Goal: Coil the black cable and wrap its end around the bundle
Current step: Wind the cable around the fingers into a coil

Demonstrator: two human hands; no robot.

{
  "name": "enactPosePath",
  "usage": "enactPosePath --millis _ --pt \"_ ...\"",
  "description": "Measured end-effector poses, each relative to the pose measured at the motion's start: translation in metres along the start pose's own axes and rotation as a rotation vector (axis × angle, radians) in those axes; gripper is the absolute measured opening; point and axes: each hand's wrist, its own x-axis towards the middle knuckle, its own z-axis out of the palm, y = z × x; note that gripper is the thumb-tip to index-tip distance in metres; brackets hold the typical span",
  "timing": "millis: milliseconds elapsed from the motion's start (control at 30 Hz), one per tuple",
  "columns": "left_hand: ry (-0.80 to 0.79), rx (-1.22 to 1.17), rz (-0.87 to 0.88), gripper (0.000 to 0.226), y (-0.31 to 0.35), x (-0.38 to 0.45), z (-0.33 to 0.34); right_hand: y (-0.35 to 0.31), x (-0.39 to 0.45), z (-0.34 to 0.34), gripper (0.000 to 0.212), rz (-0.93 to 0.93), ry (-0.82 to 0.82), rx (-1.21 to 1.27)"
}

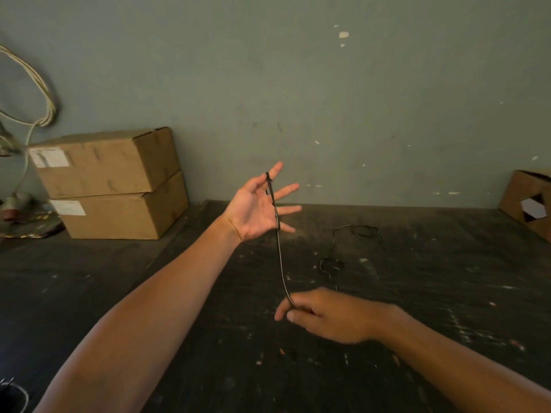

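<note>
A thin black cable (280, 257) runs taut from my raised left hand (256, 210) down to my right hand (325, 315). My left hand is held palm up with fingers spread, and the cable's end lies across those fingers near the index finger. Lower and nearer to me, my right hand pinches the cable between thumb and fingers. The rest of the cable (343, 251) lies in loose loops on the dark table (417, 293), beyond my right hand.
Two stacked cardboard boxes (113, 183) stand at the back left against the wall. Another cardboard box (530, 201) sits at the far right edge. Pale cords (38, 93) hang on the wall at the left.
</note>
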Motion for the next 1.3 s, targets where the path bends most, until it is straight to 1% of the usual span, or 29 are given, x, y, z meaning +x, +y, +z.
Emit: enactPosePath --millis 33,100,200,300,367,433,533,633,733,833,933,1000,1033,1067,1133,1233,1300 --pt "0.016 0.025 -0.022 0.045 -0.004 -0.001 -0.005 -0.010 -0.002 -0.009 0.024 -0.030 0.050 -0.040" --pt "0.018 0.077 -0.076 0.044 -0.013 -0.005 -0.013 -0.025 -0.006 -0.032 0.022 -0.073 0.204 -0.099" --pt "-0.050 0.132 -0.158 0.044 -0.026 -0.013 -0.017 -0.033 -0.009 -0.073 0.020 -0.060 0.413 -0.204" --pt "-0.165 0.213 -0.251 0.050 -0.037 -0.021 -0.011 -0.031 -0.009 -0.109 0.011 -0.003 0.484 -0.277" --pt "-0.262 0.245 -0.314 0.049 -0.042 -0.025 -0.002 -0.028 -0.005 -0.128 0.013 -0.007 0.498 -0.374" --pt "-0.356 0.251 -0.362 0.048 -0.044 -0.029 0.008 -0.025 0.001 -0.144 0.012 -0.030 0.527 -0.409" --pt "-0.517 0.214 -0.406 0.050 -0.042 -0.032 0.020 -0.009 0.008 -0.160 0.010 -0.066 0.544 -0.306" --pt "-0.656 0.167 -0.424 0.051 -0.042 -0.037 0.026 0.021 0.013 -0.157 0.006 -0.040 0.572 -0.131" --pt "-0.682 0.119 -0.396 0.051 -0.044 -0.040 0.027 0.056 0.011 -0.131 0.010 0.016 0.591 0.010" --pt "-0.700 0.115 -0.357 0.051 -0.046 -0.043 0.027 0.079 0.008 -0.100 0.016 0.081 0.667 0.124" --pt "-0.752 0.070 -0.331 0.051 -0.045 -0.042 0.033 0.087 0.009 -0.068 0.018 0.097 0.622 0.271" --pt "-0.742 0.053 -0.297 0.051 -0.040 -0.038 0.039 0.083 0.014 -0.043 0.019 0.083 0.547 0.375" --pt "-0.720 0.057 -0.277 0.051 -0.036 -0.035 0.041 0.080 0.016 -0.030 0.020 0.092 0.511 0.390" --pt "-0.694 0.059 -0.256 0.051 -0.031 -0.032 0.042 0.076 0.019 -0.018 0.022 0.119 0.470 0.373" --pt "-0.648 0.043 -0.224 0.051 -0.020 -0.026 0.042 0.069 0.023 0.005 0.023 0.167 0.338 0.310" --pt "-0.582 0.049 -0.191 0.050 -0.008 -0.017 0.036 0.050 0.023 0.026 0.021 0.166 0.132 0.261" --pt "-0.529 0.058 -0.188 0.049 -0.004 -0.014 0.031 0.034 0.020 0.028 0.026 0.155 0.026 0.234"
